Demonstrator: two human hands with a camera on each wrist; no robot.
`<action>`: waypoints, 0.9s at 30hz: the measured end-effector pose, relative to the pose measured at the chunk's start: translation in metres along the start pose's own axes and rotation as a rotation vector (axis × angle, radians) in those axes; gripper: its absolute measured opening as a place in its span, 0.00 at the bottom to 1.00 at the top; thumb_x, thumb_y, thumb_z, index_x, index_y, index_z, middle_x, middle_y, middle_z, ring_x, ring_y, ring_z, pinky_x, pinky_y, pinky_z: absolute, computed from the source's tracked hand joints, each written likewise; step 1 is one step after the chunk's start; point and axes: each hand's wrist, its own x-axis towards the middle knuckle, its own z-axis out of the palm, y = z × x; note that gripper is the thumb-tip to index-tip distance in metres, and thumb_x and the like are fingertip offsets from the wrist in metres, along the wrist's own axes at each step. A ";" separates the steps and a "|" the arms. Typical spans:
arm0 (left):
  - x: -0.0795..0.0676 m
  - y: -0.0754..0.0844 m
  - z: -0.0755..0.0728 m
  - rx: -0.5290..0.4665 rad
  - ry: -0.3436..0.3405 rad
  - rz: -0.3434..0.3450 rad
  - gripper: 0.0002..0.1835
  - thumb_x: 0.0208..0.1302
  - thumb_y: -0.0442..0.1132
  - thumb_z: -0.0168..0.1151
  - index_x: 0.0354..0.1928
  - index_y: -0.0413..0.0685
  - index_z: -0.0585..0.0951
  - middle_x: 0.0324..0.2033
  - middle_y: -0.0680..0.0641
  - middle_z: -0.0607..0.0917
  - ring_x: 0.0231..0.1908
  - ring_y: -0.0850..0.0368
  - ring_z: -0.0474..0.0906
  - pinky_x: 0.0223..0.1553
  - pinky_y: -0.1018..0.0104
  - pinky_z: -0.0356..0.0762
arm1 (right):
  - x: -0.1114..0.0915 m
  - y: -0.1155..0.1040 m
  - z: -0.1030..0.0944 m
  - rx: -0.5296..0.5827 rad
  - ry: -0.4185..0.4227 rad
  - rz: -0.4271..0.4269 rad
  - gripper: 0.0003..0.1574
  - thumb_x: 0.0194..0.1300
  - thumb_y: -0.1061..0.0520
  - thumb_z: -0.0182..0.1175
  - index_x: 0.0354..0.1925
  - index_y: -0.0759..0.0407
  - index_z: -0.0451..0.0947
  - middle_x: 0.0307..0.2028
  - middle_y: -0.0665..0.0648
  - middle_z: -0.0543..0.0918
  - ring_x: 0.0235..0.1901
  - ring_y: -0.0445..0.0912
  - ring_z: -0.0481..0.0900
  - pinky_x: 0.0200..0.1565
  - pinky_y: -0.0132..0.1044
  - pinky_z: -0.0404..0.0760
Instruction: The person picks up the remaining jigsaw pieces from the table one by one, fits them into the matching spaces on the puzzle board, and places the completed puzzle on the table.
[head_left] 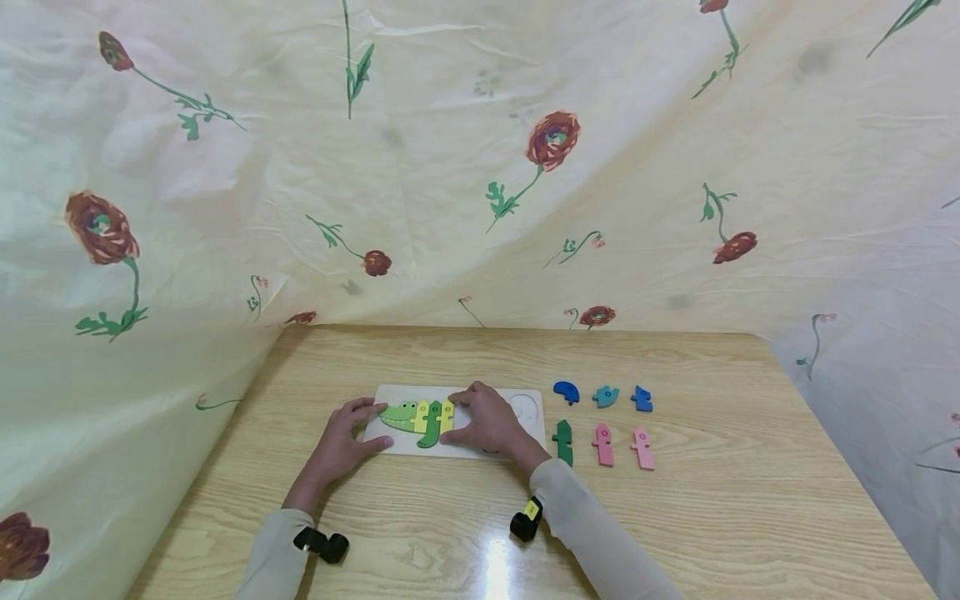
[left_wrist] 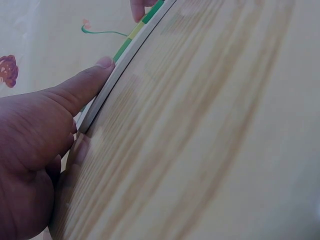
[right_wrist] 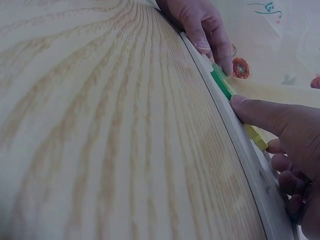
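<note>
A white puzzle board point(head_left: 408, 390) lies on the table with a crocodile partly laid out in it. The green head piece point(head_left: 399, 417), a yellow piece point(head_left: 422, 417), and a green piece with a leg point(head_left: 431, 429) sit side by side. My right hand point(head_left: 489, 423) pinches a second yellow piece point(head_left: 447, 415) between thumb and finger, at the right end of this row. At the board's left end, my left hand point(head_left: 343, 442) holds the board, thumb on its near side and fingers at its far side. The right wrist view shows the yellow piece point(right_wrist: 256, 136) by my right fingers.
Right of the board lie loose pieces: a dark blue one point(head_left: 567, 392), a light blue one point(head_left: 605, 397), a blue one point(head_left: 642, 398), a dark green one point(head_left: 564, 443), and two pink ones point(head_left: 603, 445). Flowered cloth point(head_left: 420, 183) hangs behind the wooden table point(head_left: 720, 467).
</note>
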 end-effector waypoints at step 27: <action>-0.001 0.002 -0.001 -0.003 -0.010 -0.015 0.38 0.58 0.52 0.76 0.71 0.54 0.75 0.74 0.39 0.66 0.72 0.36 0.57 0.71 0.34 0.57 | -0.004 -0.003 -0.013 0.132 0.028 -0.022 0.46 0.54 0.34 0.76 0.65 0.54 0.79 0.46 0.51 0.78 0.41 0.43 0.74 0.43 0.39 0.78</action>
